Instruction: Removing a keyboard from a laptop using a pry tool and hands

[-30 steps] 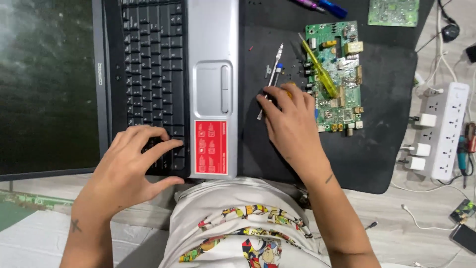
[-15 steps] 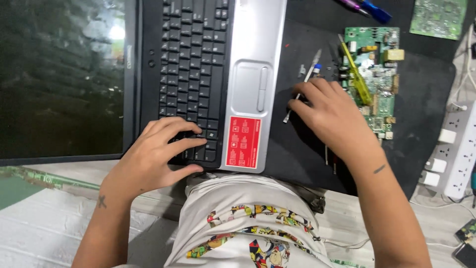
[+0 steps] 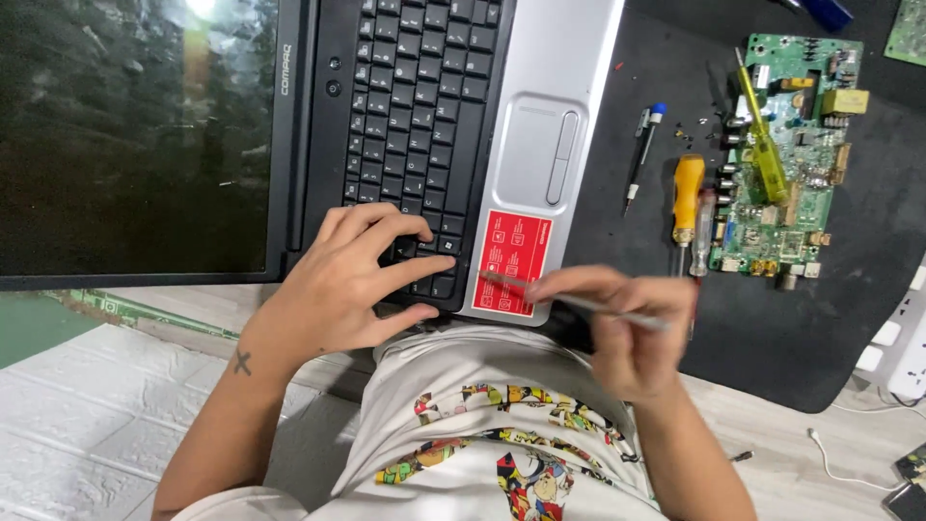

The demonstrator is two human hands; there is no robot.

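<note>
Two bare hands are working at the near edge of an open laptop (image 3: pixel 569 58) lying on a dark mat (image 3: pixel 801 328). The left hand (image 3: pixel 352 280) is resting on the near rows of the black keyboard (image 3: pixel 415 116), its fingers curled loosely and spread, gripping nothing, the fingertips (image 3: pixel 424 232) touching keys. The right hand (image 3: pixel 627 333) is hovering over the near corner of the silver palm rest, its fingers pinching a thin metal tool (image 3: pixel 579 301), blurred, whose tip is pointing toward the red sticker (image 3: pixel 511 262) at that corner; whether the tip is touching the sticker cannot be told. A touchpad (image 3: pixel 535 150) is sitting farther up the palm rest, and the dark screen (image 3: pixel 135 135) is lying open flat toward the left edge of the view.

On the mat, right of the laptop, a small blue-capped screwdriver (image 3: pixel 643 154) is lying just beside the palm rest. An orange-handled screwdriver (image 3: pixel 686 198) and a clear-handled red one (image 3: pixel 702 232) are lying side by side near a green circuit board (image 3: pixel 810 125). A yellow-green screwdriver (image 3: pixel 762 145) is lying across that board. A white power strip (image 3: pixel 892 347) is showing at the right edge, beyond the mat.
</note>
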